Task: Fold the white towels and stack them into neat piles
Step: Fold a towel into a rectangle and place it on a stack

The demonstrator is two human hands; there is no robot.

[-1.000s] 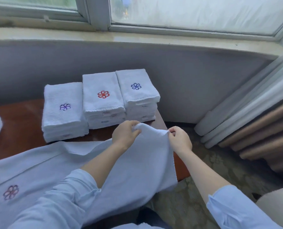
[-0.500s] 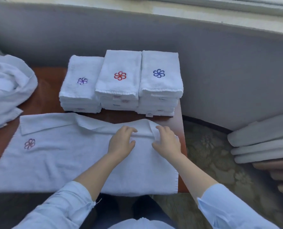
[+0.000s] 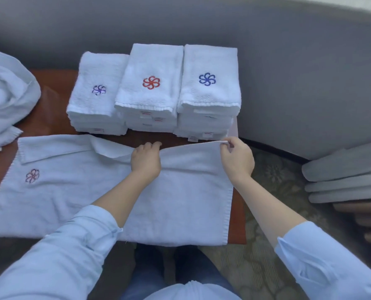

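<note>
A white towel with a pink flower mark lies spread across the brown table, its far-left edge turned over. My left hand grips the towel's far edge near the middle, fingers curled. My right hand pinches the far right corner and lifts it slightly. Behind the towel stand three piles of folded white towels: one with a purple flower, one with a red flower, one with a blue flower.
A heap of unfolded white towels lies at the table's left end. A grey wall runs behind the table. Curtain folds hang at the right over patterned carpet. The towel's right end reaches the table's right edge.
The towel went from held up to lying flat on the table. My hands have since spread apart along its far edge, the right one sliding out to the right corner and lifting it.
</note>
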